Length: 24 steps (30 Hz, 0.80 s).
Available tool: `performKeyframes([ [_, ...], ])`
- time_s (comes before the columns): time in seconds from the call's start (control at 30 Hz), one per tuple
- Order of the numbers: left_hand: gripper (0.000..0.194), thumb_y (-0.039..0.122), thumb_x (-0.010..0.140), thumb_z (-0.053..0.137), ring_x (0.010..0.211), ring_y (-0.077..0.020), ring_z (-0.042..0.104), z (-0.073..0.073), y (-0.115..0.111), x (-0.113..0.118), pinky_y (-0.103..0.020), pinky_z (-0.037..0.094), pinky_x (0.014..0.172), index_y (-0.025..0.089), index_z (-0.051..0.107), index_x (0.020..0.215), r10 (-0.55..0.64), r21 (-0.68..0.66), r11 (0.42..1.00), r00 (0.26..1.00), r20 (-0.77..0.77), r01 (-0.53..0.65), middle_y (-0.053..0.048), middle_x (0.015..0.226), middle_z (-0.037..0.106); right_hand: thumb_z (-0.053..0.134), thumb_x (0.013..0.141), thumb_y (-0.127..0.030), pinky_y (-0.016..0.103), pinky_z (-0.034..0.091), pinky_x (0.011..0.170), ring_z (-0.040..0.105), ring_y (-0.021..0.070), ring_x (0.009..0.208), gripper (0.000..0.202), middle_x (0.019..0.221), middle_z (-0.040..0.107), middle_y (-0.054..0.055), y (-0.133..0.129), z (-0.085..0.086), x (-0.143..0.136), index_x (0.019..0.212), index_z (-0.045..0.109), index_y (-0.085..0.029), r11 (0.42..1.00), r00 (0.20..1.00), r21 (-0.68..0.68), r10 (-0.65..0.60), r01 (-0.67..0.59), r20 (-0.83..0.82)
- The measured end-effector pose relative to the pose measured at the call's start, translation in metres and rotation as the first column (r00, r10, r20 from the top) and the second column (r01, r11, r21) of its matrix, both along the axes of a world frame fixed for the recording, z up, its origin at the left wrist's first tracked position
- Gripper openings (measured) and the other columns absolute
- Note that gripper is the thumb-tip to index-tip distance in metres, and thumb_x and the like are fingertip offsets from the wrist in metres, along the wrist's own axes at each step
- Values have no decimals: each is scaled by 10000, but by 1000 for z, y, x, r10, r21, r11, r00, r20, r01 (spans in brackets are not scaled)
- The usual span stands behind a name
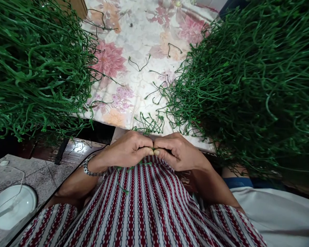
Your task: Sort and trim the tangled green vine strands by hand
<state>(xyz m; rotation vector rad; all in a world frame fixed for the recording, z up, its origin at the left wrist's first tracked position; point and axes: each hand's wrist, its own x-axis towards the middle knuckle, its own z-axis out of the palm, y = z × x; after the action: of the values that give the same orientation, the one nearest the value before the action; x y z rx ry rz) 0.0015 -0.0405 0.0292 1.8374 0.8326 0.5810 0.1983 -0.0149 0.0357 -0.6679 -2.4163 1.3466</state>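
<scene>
My left hand (132,147) and my right hand (175,151) meet in front of my striped clothing, at the table's near edge. Both are closed in a pinch, thumb tips almost touching, on a small piece of green stem (153,149). Most of that piece is hidden by the fingers. Just beyond the hands, a small cluster of thin forked green stems (150,124) lies on the cloth edge. Several loose green bits (123,188) rest on my lap.
A floral tablecloth (144,37) covers the table. Large heaps of green stems stand on the left (41,75) and right (247,79), with stray stems (139,65) between them. A white round base (14,206) with a cord is at lower left. Someone's leg (237,171) shows at right.
</scene>
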Motion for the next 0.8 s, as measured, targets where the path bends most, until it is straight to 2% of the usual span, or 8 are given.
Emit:
performKeyframes([
  [0.07,323,195,827,515,451,-39,296,-4,-2,2,-182,249,446,124,452,518,-21,-70,997,985,172,34,58,486,329,469,854,-236,204,259,523,325,56,526,267,570,358,-48,-2,0,-1,602,422,-159,998,999,-40,40,-41,-35],
  [0.17,312,228,819,544,419,-36,322,-9,-4,5,-180,260,420,114,514,531,-12,-132,988,900,437,78,46,468,376,496,852,-272,202,274,499,348,51,488,301,530,380,-44,-6,-12,-7,580,467,-145,955,958,-273,33,-114,-284],
  [0.27,285,260,800,585,405,-38,339,-13,-6,8,-178,268,403,102,585,562,68,-188,981,834,547,43,31,457,424,544,828,-323,193,254,427,352,42,418,322,486,416,-40,-13,-30,-15,575,523,-126,845,863,-517,-152,-139,-481],
  [0.37,277,275,790,603,403,-46,378,-16,-7,9,-177,281,395,93,633,584,103,-225,974,827,552,28,8,458,480,570,805,-321,183,208,352,301,29,335,310,439,415,-53,-21,-45,-22,569,531,-123,723,770,-661,-300,-202,-564],
  [0.47,270,290,776,621,410,-59,426,-18,-8,9,-177,305,397,91,665,599,110,-249,968,833,542,34,-14,463,529,587,777,-303,180,190,327,286,28,295,280,407,414,-63,-28,-51,-24,567,520,-130,642,725,-726,-375,-245,-577],
  [0.57,232,277,756,646,417,-68,451,-20,-9,8,-181,328,406,100,687,611,113,-275,960,834,539,48,-22,467,558,597,747,-292,182,228,340,310,35,286,259,389,425,-58,-32,-54,-25,557,530,-130,593,706,-751,-398,-289,-586],
  [0.7,192,280,756,648,435,-80,501,-21,-12,8,-192,360,424,122,714,669,138,-386,912,786,602,136,-45,529,629,609,698,-306,188,278,345,332,53,289,244,349,399,-58,-36,-56,-27,532,539,-142,519,638,-777,-473,-356,-608],
  [0.8,175,275,752,653,421,-69,488,-21,-13,10,-188,357,416,129,722,685,159,-427,887,755,636,174,-39,523,627,610,683,-313,183,275,327,325,55,277,243,329,380,-62,-38,-55,-32,520,526,-154,503,612,-779,-498,-374,-615],
])
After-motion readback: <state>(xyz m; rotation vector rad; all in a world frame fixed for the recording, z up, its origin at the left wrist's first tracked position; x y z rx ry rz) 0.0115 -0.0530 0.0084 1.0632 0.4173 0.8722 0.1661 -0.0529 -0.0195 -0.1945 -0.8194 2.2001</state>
